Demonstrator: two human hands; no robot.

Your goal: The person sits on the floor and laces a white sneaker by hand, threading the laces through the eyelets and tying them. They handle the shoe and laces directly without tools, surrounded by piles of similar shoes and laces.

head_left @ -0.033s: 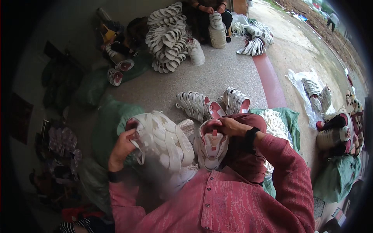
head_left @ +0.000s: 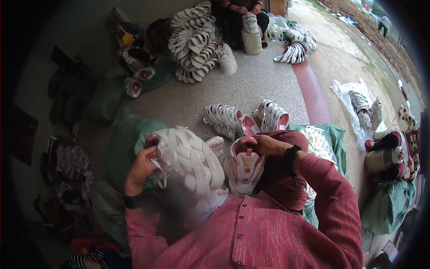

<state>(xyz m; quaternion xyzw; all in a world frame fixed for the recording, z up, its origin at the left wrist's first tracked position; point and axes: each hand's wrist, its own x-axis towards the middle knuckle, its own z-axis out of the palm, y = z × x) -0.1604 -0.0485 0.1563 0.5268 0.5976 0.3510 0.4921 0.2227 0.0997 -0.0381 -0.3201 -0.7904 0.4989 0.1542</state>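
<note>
My left hand (head_left: pixel 142 169) is closed on the pink-lined end of a stack of nested white shoe uppers (head_left: pixel 190 157), which lies across my lap on the left. A flat white lace (head_left: pixel 161 177) hangs in a loop beside its fingers. To the right, my right hand (head_left: pixel 270 146) pinches the collar edge of a single shoe upper (head_left: pixel 244 174), white with a red lining and a red tab. That upper rests against my right leg with its collar facing away from me. The fingertips of my left hand are partly hidden by the stack.
More nested shoe uppers (head_left: pixel 222 120) lie on the floor ahead. White laces (head_left: pixel 317 140) spill over a green sack (head_left: pixel 337 139) at my right. Farther off, a tall heap of uppers (head_left: pixel 193 42) stands near a co-worker's hands (head_left: pixel 246 9), which hold another stack (head_left: pixel 251 38).
</note>
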